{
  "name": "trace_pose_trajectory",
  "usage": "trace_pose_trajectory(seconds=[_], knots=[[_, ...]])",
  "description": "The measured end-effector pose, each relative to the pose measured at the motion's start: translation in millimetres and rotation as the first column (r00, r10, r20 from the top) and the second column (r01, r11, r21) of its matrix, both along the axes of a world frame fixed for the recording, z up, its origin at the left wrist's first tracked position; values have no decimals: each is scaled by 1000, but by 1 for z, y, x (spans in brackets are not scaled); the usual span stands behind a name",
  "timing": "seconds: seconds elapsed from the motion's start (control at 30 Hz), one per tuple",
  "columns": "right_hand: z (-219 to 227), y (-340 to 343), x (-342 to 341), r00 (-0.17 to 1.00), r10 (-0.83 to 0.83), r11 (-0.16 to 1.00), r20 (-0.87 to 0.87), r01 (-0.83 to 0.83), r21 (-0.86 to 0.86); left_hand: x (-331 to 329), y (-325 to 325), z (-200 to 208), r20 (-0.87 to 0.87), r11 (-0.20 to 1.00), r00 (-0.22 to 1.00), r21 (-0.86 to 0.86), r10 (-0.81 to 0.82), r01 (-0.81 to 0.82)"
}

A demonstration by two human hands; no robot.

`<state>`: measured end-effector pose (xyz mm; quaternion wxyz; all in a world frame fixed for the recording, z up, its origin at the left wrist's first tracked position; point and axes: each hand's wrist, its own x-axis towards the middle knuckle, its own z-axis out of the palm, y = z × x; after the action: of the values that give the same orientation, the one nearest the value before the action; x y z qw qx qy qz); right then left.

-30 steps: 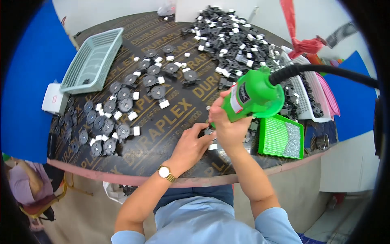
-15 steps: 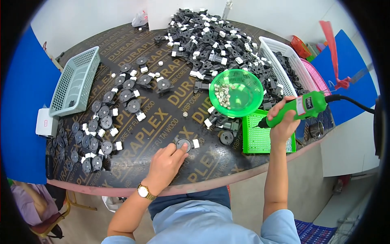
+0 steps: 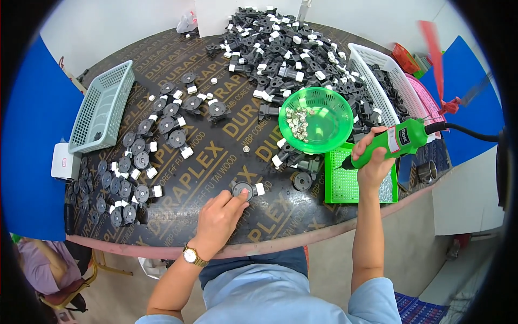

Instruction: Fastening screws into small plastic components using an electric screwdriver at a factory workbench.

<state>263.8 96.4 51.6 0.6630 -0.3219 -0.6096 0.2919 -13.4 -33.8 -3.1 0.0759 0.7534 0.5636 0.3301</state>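
On the table in front of me lies a round black plastic part (image 3: 240,189) with a white tab pointing right. My left hand (image 3: 217,215) is closed at its near edge, fingertips pressing it against the tabletop. A green electric screwdriver (image 3: 395,142) with a black nose and cord is wrapped in my right hand (image 3: 373,162), its tip pointing left over a green rectangular basket (image 3: 352,201). Beside that basket, a round green bowl (image 3: 330,129) holds many small metallic pieces. Another round black part (image 3: 302,181) lies left of the rectangular basket.
Many black parts with white tabs (image 3: 141,160) spread over the left of the table. A large heap of similar parts (image 3: 286,48) stands at the back, beside a white basket (image 3: 359,70). A pale basket (image 3: 81,129) sits far left; a metal cup (image 3: 427,171) stands right.
The view has shifted slightly. My left hand stays pressed on the round black part, and my right hand keeps the screwdriver over the green basket with little movement.
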Motion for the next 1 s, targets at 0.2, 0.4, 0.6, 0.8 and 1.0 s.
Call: trace_pose_trajectory(seconds=[0.2,0.4,0.6,0.8,1.0], knots=[[0,0,-5,1000,-12,1000,27,12,-1,-2,-1,1,6,999,1000,-32,-6,6],[-3,-1,-8,1000,-25,1000,15,25,-14,-4,-6,-1,16,998,1000,-68,4,-3],[-3,-1,-2,999,-36,999,28,36,3,0,-3,0,34,999,999,-30,-14,15],[30,-23,-10,995,36,999,-97,-35,13,2,-14,0,-4,993,997,-81,-81,81],[29,-53,-108,876,424,904,-230,-427,39,10,-26,-5,-7,992,999,-115,-51,50]])
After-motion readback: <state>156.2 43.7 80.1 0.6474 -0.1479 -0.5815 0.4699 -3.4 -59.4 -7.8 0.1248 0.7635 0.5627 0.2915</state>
